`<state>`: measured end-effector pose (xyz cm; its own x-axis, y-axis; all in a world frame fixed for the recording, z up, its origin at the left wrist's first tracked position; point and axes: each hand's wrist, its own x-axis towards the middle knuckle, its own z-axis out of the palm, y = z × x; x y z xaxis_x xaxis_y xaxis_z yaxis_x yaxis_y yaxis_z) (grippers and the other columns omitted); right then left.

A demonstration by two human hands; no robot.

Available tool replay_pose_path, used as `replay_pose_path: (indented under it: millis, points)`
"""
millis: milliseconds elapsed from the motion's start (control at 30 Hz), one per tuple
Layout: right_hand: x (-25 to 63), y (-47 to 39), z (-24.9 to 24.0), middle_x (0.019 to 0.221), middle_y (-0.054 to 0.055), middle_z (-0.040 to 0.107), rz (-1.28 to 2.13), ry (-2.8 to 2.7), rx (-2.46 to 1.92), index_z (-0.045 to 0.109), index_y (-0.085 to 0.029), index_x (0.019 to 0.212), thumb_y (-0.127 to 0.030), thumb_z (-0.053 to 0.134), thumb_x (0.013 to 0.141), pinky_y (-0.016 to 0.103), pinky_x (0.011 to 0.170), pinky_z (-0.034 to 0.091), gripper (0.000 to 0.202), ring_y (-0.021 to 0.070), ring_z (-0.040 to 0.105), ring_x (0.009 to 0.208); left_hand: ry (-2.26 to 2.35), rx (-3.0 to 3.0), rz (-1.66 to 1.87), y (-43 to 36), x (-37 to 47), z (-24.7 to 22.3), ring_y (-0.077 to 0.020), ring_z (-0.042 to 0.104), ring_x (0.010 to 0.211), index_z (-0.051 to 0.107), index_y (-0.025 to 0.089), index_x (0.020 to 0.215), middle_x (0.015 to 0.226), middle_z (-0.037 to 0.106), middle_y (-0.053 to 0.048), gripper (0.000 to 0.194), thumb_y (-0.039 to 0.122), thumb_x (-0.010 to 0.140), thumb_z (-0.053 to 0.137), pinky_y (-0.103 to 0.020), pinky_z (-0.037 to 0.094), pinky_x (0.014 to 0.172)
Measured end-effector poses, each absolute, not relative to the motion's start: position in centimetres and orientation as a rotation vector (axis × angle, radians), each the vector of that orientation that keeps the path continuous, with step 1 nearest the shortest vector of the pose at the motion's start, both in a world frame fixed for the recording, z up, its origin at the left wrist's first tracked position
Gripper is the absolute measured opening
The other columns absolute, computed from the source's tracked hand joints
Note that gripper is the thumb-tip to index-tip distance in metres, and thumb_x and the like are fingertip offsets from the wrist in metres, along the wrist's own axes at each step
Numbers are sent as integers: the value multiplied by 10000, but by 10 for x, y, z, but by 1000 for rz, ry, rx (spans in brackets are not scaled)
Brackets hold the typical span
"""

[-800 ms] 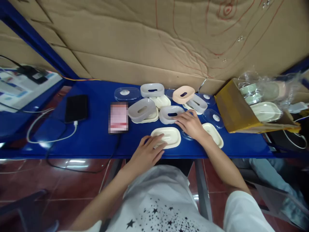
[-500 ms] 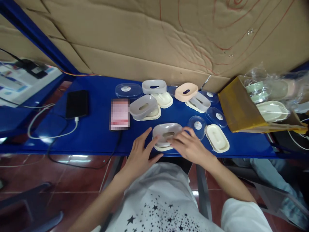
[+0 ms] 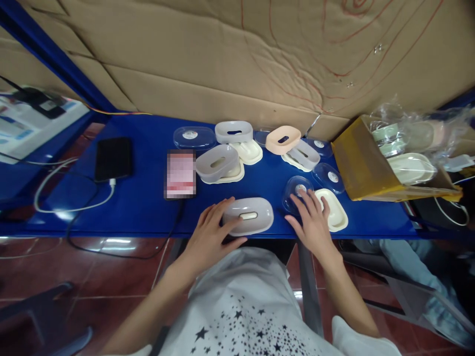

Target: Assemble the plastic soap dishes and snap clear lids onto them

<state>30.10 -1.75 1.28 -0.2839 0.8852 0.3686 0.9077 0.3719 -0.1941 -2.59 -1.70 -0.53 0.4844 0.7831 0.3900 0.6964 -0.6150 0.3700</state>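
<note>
With the left hand (image 3: pixel 208 240) half open around one end, steadies the near grey dish (image 3: pixel 262 212), likely against sliding; cannot tell any firm grip. Leaves the right hand (image 3: pixel 314 227) open, fingers spread, with nothing visibly gripped. Rests that dish by the front edge of the blue bench (image 3: pixel 144 215), probably for easy reach. At right, meets the cardboard box (image 3: pixel 349 163), limiting sideways room. Behind, risks knocking the tilted grey dish (image 3: pixel 202 168). Nearer, crowds the cream tray (image 3: pixel 337 212) against the clear lid (image 3: pixel 290 189), beneath the right fingers; contact unclear.
</note>
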Motion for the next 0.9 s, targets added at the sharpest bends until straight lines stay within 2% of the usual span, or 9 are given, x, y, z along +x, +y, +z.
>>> replay_pose_path:
  millis: [133, 233, 333, 433, 500, 633, 700, 800, 900]
  points:
    - [299, -34, 0, 1291, 111, 727, 57, -2264, -1452, 667, -301, 1192, -575, 706, 1029, 743, 1322, 187, 322, 391, 622, 1427, 1400, 2499, 851, -13, -47, -5, -417, 580, 1473, 704, 229, 1236, 1671, 507, -201, 318, 396, 985, 803, -612, 519, 1164]
    - [294, -44, -9, 1228, 107, 690, -4, -2134, -1521, 627, -295, 1064, -564, 768, 983, 765, 1274, 264, 313, 410, 631, 1390, 1415, 2420, 841, -14, -56, -6, -401, 564, 1496, 665, 256, 1346, 1710, 470, -176, 391, 375, 991, 778, -588, 516, 1182]
    - [296, -47, -14, 1307, 156, 627, -31, -1928, -1634, 611, -294, 1165, -456, 714, 1029, 729, 1153, 461, 236, 431, 597, 1423, 1375, 2365, 786, -17, -56, -4, -369, 560, 1504, 603, 277, 1455, 1703, 484, -157, 471, 356, 1011, 739, -558, 504, 1207]
    - [299, -43, -14, 1374, 178, 580, 5, -1799, -1663, 599, -288, 1291, -404, 650, 1055, 661, 1108, 553, 268, 397, 610, 1387, 1308, 2335, 729, -15, -50, -3, -350, 545, 1518, 548, 289, 1514, 1705, 488, -139, 541, 359, 1012, 738, -542, 486, 1229]
    - [298, -36, -14, 1407, 183, 568, 11, -1776, -1676, 600, -275, 1336, -423, 652, 1048, 653, 1131, 550, 328, 388, 611, 1375, 1260, 2318, 685, -10, -44, -3, -343, 521, 1542, 514, 299, 1546, 1724, 468, -128, 599, 358, 1001, 756, -538, 468, 1244]
    - [289, -12, -13, 1560, 250, 511, -59, -1750, -1794, 562, -236, 1484, -569, 721, 998, 732, 1131, 518, 610, 478, 526, 1474, 1203, 2298, 636, 3, -35, -2, -332, 483, 1577, 470, 328, 1585, 1737, 459, -107, 669, 334, 990, 776, -551, 398, 1285]
    - [285, 1, -11, 1550, 249, 547, -47, -1745, -1775, 578, -238, 1488, -555, 689, 1027, 736, 1146, 505, 571, 473, 535, 1474, 1182, 2286, 636, 7, -33, -2, -332, 474, 1586, 447, 331, 1605, 1734, 465, -110, 701, 345, 989, 782, -557, 374, 1292]
    - [279, 9, -2, 1463, 176, 654, 177, -1814, -1526, 608, -277, 1447, -425, 648, 1072, 643, 1216, 503, 406, 373, 598, 1448, 1167, 2229, 649, 10, -33, -2, -339, 475, 1590, 381, 321, 1660, 1725, 482, -123, 803, 379, 977, 798, -549, 375, 1289]
    - [270, -1, 6, 1492, 123, 671, 450, -2021, -1182, 592, -310, 1474, -334, 671, 1059, 582, 1231, 528, 424, 325, 599, 1480, 1205, 2160, 675, 10, -34, -4, -364, 488, 1578, 290, 313, 1717, 1729, 478, -134, 961, 419, 938, 843, -544, 391, 1285]
